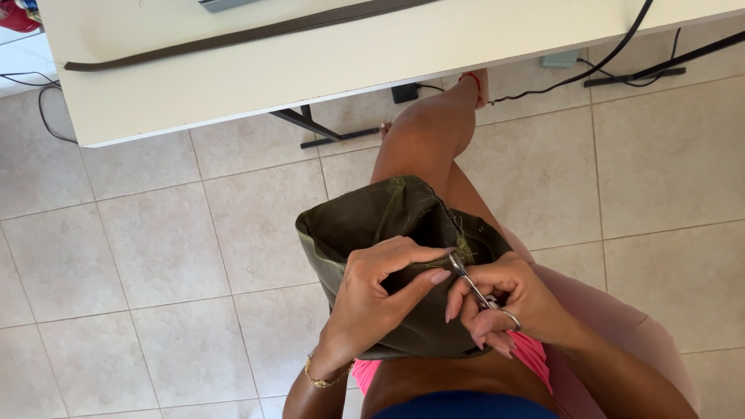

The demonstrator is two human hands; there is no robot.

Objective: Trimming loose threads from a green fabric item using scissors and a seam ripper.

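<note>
A strap (233,35) lies along the counter (310,70) up top. Lower down, her left hand (372,299) pinches the olive fabric (380,221) bunched on her lap. Just right of it, touching that seam, her right hand (512,302) grips small scissors (469,285).

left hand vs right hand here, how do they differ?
The left hand pinches the olive-green fabric piece at its seam; the right hand holds small metal scissors, tips at that seam. The left wrist carries a gold bracelet; the right hand shows a ring on one finger instead. The left hand lies on top of the fabric; the right sits at its edge. Both are bare and work over the lap.
</note>
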